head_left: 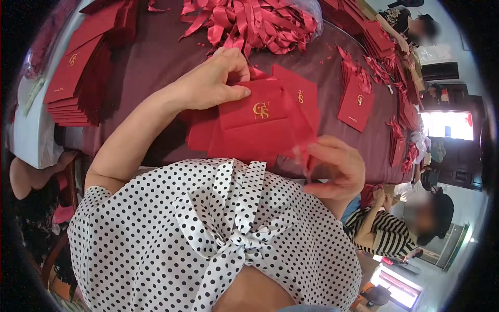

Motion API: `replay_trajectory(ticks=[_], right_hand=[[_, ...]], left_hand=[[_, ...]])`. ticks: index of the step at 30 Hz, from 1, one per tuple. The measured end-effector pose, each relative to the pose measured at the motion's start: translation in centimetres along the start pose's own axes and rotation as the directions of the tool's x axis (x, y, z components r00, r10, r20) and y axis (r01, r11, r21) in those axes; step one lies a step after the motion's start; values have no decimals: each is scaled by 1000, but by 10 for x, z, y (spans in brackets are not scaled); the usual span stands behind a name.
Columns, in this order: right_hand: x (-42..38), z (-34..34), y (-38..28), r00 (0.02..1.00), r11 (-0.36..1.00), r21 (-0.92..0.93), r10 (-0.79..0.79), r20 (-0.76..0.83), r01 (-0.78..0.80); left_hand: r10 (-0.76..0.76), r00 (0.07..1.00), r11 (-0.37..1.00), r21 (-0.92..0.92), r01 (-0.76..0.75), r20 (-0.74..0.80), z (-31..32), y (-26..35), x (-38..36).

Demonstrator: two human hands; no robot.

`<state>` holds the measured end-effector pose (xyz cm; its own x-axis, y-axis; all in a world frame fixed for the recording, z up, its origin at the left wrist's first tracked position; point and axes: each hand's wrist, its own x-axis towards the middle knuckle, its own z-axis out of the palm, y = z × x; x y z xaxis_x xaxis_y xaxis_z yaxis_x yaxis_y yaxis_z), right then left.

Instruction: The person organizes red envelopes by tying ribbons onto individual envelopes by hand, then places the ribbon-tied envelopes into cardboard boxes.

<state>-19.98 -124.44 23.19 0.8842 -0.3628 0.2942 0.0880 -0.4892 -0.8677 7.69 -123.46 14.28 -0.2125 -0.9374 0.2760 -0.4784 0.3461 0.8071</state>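
Observation:
My left hand [228, 78] is closed on the upper left edge of a red envelope [249, 127] with a gold monogram. Thumb and fingers pinch it close to a bit of red ribbon. A crease runs across the envelope below the monogram. More red envelopes [200, 132] lie beneath it, and another with gold print [301, 93] shows at its right. My right hand [335, 166] is at the envelope's lower right corner, its fingers curled and the fingertips smeared by motion. A thin reddish strip shows by those fingertips; I cannot tell whether they grip it.
A heap of red ribbons [249, 23] lies at the back of the dark red tablecloth [156, 39]. Stacked envelopes [78, 78] stand at the left, and ribboned ones [356, 101] lie at the right. A person in a striped top [387, 226] sits at the right.

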Motion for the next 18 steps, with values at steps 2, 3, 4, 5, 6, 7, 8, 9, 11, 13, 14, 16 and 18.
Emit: replay_trajectory(ticks=[2,3,4,5,6,7,8,9,11,13,14,16,18], right_hand=[[4,7,-7,995,985,-149,87,38,-81],[7,12,-6,982,965,-184,186,-31,-188],[9,15,-6,954,931,-211,281,-103,-297],[9,14,5,969,887,-393,205,-140,-244],[10,12,10,968,886,-393,207,-139,-246],[10,11,14,981,900,-399,127,-147,-176],[13,11,16,985,905,-401,87,-147,-140],[16,12,18,988,909,-404,46,-148,-103],[26,23,22,954,887,-439,9,-300,-146],[40,23,30,971,875,-484,-111,-211,-5],[46,23,39,971,872,-482,-185,-149,92],[48,32,60,961,973,-193,71,-266,-125],[50,39,72,925,972,124,230,-304,-201]], left_hand=[[18,999,1000,-3,-18,-30,0,2,0],[30,998,999,32,-29,-49,0,4,-1],[43,997,997,66,-39,-68,1,5,-1],[43,997,997,64,-38,-68,2,4,-1],[63,996,996,62,-59,-70,3,2,0],[83,994,995,60,-79,-73,4,0,0],[80,994,995,59,-76,-74,3,0,1],[29,998,998,-46,-31,-50,3,0,2],[-26,999,989,-149,22,-23,2,-1,3],[-246,967,857,-451,249,67,4,-3,4],[-231,973,804,-567,180,-19,11,-3,5],[-246,969,736,-647,200,19,14,-9,5],[-261,964,662,-717,216,49,13,-15,6]])
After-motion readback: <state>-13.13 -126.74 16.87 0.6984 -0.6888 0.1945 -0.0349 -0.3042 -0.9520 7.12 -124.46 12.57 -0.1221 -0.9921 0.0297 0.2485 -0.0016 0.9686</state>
